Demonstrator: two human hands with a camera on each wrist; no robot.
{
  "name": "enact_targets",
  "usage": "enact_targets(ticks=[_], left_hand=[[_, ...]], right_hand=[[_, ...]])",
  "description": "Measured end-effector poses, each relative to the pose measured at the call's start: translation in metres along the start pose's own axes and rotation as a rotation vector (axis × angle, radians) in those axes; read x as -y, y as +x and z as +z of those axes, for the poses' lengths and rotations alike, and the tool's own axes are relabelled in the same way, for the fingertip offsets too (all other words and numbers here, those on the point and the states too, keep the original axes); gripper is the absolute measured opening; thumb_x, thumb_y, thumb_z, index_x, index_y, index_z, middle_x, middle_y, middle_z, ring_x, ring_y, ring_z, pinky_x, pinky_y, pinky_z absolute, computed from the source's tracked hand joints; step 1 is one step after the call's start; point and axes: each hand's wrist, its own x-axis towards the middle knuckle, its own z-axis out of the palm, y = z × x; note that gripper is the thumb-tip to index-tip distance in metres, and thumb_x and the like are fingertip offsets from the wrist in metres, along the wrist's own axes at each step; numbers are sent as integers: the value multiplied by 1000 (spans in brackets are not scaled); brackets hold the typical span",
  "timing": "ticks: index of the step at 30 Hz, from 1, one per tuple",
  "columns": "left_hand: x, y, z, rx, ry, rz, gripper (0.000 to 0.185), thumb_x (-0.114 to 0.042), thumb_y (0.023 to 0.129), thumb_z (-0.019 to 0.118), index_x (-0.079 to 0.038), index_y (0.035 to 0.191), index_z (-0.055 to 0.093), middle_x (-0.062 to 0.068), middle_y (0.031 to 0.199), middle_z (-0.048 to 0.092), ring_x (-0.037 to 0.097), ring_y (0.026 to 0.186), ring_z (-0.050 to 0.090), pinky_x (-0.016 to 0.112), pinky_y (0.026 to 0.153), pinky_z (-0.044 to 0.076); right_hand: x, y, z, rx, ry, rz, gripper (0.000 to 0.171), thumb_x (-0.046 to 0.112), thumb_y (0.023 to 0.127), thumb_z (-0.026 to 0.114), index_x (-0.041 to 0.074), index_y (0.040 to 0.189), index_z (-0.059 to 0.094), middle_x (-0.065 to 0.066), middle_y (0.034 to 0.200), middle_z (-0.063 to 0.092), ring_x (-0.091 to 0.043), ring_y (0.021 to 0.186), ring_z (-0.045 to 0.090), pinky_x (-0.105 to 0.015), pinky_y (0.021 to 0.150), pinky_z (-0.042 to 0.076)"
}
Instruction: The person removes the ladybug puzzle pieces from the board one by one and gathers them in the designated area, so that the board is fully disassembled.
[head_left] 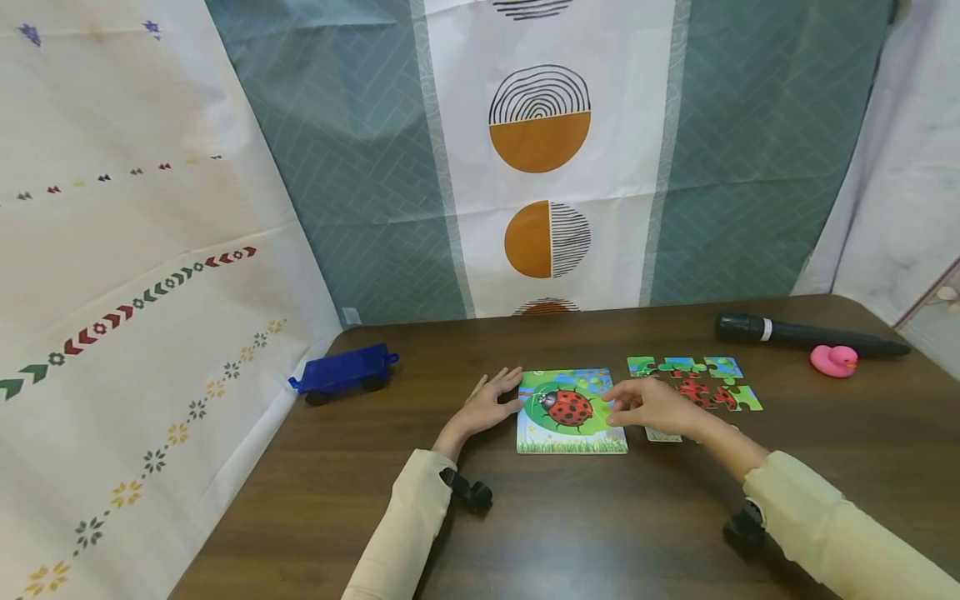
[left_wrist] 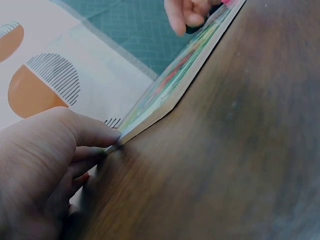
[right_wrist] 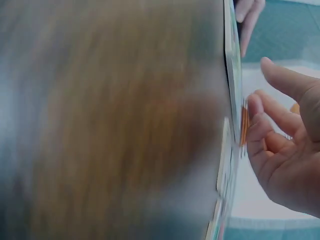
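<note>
Your left hand lies flat with fingers spread, fingertips pressing the left edge of the ladybug puzzle board; the left wrist view shows the tips right at the board's corner, touching its cardboard edge, nothing pinched. Your right hand sits at the board's right edge, fingers loosely curled, tips near or on that edge. The right wrist view is blurred; there's an orange-edged sliver by your fingers, but I can't tell if you're pinching a piece or just touching the board, so the grip on that side is unclear. The board lies flat on the dark wooden table, roughly mid-table, between your two hands. Just right of it, past your right hand, a cluster of loose puzzle pieces lies partly joined, and a pale piece peeks out beneath your right wrist. Further out: black cylinder lying on its side near the far right edge, pink rubber duck just in front of it, blue toy wagon well apart on the left near the cloth backdrop.
</note>
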Motion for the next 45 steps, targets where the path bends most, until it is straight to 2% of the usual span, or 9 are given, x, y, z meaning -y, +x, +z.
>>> enact_targets(ticks=[5, 8, 15, 27, 37, 45], left_hand=[[0, 1, 0, -2, 4, -3, 57, -21, 101, 53, -2, 151, 33, 9, 162, 27, 29, 154, 13, 56, 124, -2], [1, -1, 0, -1, 8, -1, 57, -20, 100, 53, -1, 151, 34, 11, 161, 28, 30, 153, 14, 57, 124, -1], [2, -3, 1, 4, -13, -9, 57, -20, 100, 53, -1, 151, 34, 10, 161, 28, 30, 153, 14, 56, 124, -2], [1, -2, 0, -9, -6, -9, 57, -19, 99, 54, -1, 150, 35, 10, 161, 28, 29, 153, 13, 56, 124, -2], [-1, -1, 0, -8, -8, -11, 57, -20, 99, 54, -1, 150, 35, 10, 161, 29, 30, 153, 14, 57, 124, -2], [0, 2, 1, -8, 0, -15, 58, -20, 99, 55, -1, 150, 36, 9, 161, 30, 29, 153, 14, 57, 124, -1]], right_hand=[[6, 2, 9, 74, -64, -22, 60, 22, 84, 77, -8, 131, 55, -16, 105, 58, -13, 69, 44, -26, 58, 40], [7, 2, 14, 70, -100, -25, 58, 21, 82, 78, -7, 129, 57, -14, 102, 57, -13, 69, 41, -25, 59, 37], [4, 3, 16, 66, -77, -13, 57, 18, 81, 79, -8, 128, 58, -12, 97, 53, -9, 60, 35, -23, 55, 34], [2, 6, 15, 61, -40, -12, 54, 15, 81, 79, -7, 125, 58, -11, 95, 49, -11, 64, 35, -25, 57, 33], [3, 2, 16, 26, -25, -28, 50, 16, 80, 80, 3, 121, 53, -16, 106, 57, -22, 86, 47, -33, 70, 42], [1, -1, 14, 20, 7, -80, 40, 11, 89, 70, 2, 124, 52, -15, 103, 59, -17, 81, 52, -29, 67, 44]])
